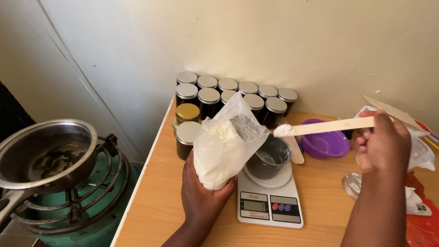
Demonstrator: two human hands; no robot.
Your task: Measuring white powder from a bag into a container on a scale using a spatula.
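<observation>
My left hand (201,192) grips a clear plastic bag (224,146) of white flaky stuff, held upright just left of a small kitchen scale (269,201). A grey metal cup (270,158) stands on the scale's round platform. My right hand (382,139) holds a flat wooden stick (329,126) level, its tip carrying a lump of the white stuff (283,130) above the cup.
Several dark jars with silver lids (238,93) and one gold-lidded jar (187,112) stand at the back of the wooden table (155,201). A purple bowl (324,142) lies right of the cup. A steel pan (45,155) rests on a green gas burner (87,206) left of the table.
</observation>
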